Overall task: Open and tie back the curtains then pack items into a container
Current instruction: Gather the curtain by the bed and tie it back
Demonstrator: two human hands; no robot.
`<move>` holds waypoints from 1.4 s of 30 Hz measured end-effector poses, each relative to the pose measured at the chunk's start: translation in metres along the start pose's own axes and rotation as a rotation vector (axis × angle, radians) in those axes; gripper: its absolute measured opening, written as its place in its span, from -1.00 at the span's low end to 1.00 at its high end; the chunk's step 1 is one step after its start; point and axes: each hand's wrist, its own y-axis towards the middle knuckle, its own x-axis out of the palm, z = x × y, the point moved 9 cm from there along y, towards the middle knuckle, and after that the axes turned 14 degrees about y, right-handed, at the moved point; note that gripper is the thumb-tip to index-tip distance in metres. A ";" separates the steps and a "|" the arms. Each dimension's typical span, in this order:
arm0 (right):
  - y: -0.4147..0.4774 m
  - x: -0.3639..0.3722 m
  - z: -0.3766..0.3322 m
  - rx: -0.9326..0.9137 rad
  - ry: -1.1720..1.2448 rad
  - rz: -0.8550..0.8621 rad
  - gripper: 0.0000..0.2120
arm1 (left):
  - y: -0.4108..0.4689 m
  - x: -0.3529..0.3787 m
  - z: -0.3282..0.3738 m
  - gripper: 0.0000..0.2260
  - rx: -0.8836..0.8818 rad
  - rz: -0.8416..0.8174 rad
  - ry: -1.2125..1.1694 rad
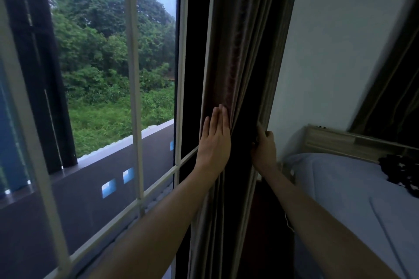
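Note:
A dark brown curtain (244, 56) hangs bunched into narrow folds at the right edge of the window. My left hand (214, 140) lies flat against its left side, fingers straight and together, pressing the folds. My right hand (264, 148) is curled around the curtain's right edge at the same height, its fingers hidden behind the cloth. The bundle sits between my two hands. No tie-back or container is in view.
The window (108, 75) with white grille bars (132, 88) fills the left, with trees and a balcony wall outside. A bed (353, 192) with pale sheet and wooden headboard (340, 140) stands right, close to the curtain. A dark patterned item (401, 170) lies on it.

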 end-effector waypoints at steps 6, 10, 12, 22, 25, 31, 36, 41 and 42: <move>-0.053 0.035 -0.006 -0.142 -0.140 -0.285 -0.02 | 0.001 0.000 0.003 -0.40 0.021 -0.070 -0.009; -0.091 0.041 0.002 -0.122 -0.139 -0.413 -0.01 | -0.001 -0.002 0.001 -0.39 0.034 -0.087 0.002; -0.111 0.040 0.005 -0.113 -0.143 -0.435 -0.05 | -0.002 -0.003 0.001 -0.38 0.034 -0.105 -0.007; -0.160 0.047 0.009 -0.126 -0.394 -0.479 -0.14 | -0.006 -0.004 0.006 -0.36 0.066 -0.127 -0.068; -0.169 0.048 0.004 -0.137 -0.461 -0.443 -0.15 | -0.007 -0.005 0.006 -0.36 0.069 -0.141 -0.075; -0.168 0.050 0.000 -0.132 -0.444 -0.428 -0.12 | -0.006 -0.002 0.005 -0.41 0.089 -0.144 -0.137; -0.170 0.057 0.008 -0.129 -0.424 -0.439 0.00 | -0.006 -0.001 0.007 -0.38 0.041 -0.079 -0.354; -0.165 0.063 0.020 -0.106 -0.424 -0.455 -0.01 | 0.000 0.006 0.014 -0.26 0.015 -0.076 -0.293; -0.166 0.064 0.022 -0.108 -0.426 -0.455 -0.01 | 0.001 0.008 0.017 -0.27 0.018 -0.086 -0.288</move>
